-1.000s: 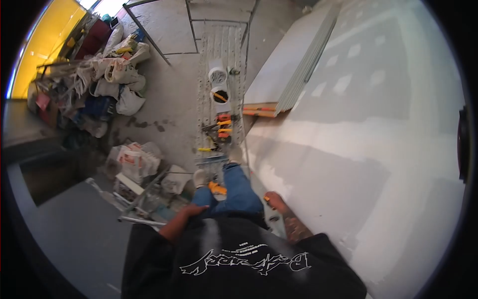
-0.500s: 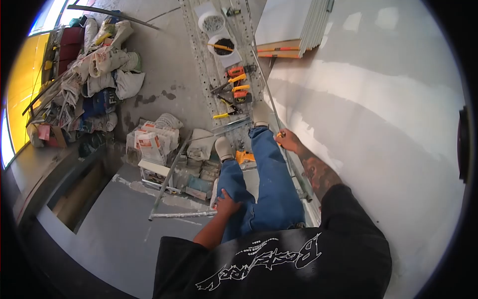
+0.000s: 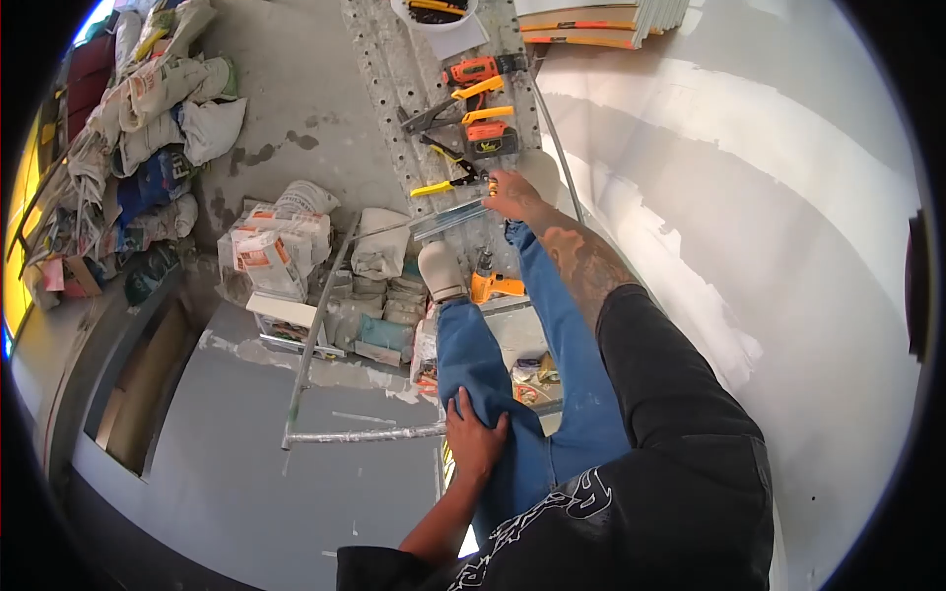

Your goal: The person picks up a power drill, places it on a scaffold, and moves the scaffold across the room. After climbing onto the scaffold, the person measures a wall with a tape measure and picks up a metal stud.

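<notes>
My left hand (image 3: pixel 475 440) lies on the left thigh of the blue jeans (image 3: pixel 473 366) with its fingers spread, holding nothing. My right hand (image 3: pixel 514 195) is stretched forward, closed around a small yellow-orange object (image 3: pixel 493 186) whose shape is mostly hidden. It is beside the right end of some thin metal profiles (image 3: pixel 449 219) lying across the perforated platform (image 3: pixel 379 84). Just beyond are yellow-handled snips (image 3: pixel 434 187), an orange drill (image 3: pixel 475 70), a black clamp-like tool with yellow grips (image 3: pixel 434 118) and a battery (image 3: pixel 491 139). An orange tool (image 3: pixel 496 287) lies between the legs.
A metal frame (image 3: pixel 367 434) stands at the lower left of the legs. Bags (image 3: pixel 212 128) are heaped at the far left, with wrapped packs (image 3: pixel 266 251) nearer. A white bucket (image 3: pixel 435 14), stacked boards (image 3: pixel 591 28) and a pale wall (image 3: pixel 788 246) are also in view.
My right hand has moved forward from beside the right knee to the metal profiles, still closed around the small object. The view has shifted forward and down; my left hand remains on the thigh.
</notes>
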`<state>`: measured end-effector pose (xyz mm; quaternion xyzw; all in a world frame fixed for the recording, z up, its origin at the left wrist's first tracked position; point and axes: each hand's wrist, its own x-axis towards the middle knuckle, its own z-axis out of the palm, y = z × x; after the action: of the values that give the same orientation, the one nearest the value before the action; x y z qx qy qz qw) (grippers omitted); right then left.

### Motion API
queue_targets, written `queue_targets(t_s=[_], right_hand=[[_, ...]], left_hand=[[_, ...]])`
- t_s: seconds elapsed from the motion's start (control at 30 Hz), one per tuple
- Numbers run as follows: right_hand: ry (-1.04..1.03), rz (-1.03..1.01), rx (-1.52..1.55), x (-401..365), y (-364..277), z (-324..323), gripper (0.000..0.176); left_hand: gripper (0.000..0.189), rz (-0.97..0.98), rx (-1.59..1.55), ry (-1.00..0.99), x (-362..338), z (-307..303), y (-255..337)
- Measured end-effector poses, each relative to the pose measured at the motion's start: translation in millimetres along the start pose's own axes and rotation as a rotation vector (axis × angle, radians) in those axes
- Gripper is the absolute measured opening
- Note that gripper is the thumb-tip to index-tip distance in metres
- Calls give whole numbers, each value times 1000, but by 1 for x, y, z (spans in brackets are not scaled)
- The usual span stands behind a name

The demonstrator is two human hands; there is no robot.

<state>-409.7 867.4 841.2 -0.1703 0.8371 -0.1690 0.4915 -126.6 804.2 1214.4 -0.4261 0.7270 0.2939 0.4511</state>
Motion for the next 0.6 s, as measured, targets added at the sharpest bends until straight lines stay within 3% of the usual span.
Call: queue_targets(t_s=[0.17,0.37,0.47,0.6], right_hand=[[-79,-2,-122,23,-29,15,57],[165,-245,-169,39,-7,45,52],[162,-209,-36,24,21,60,50],[-67,16,-63,2,38,15,44]], left_hand=[[91,-29,-30,47,1,7,2],[87,-14,-69,63,5,6,6],[87,-41,-60,32,1,5,15],[86,-44,-27,2,4,4,22]])
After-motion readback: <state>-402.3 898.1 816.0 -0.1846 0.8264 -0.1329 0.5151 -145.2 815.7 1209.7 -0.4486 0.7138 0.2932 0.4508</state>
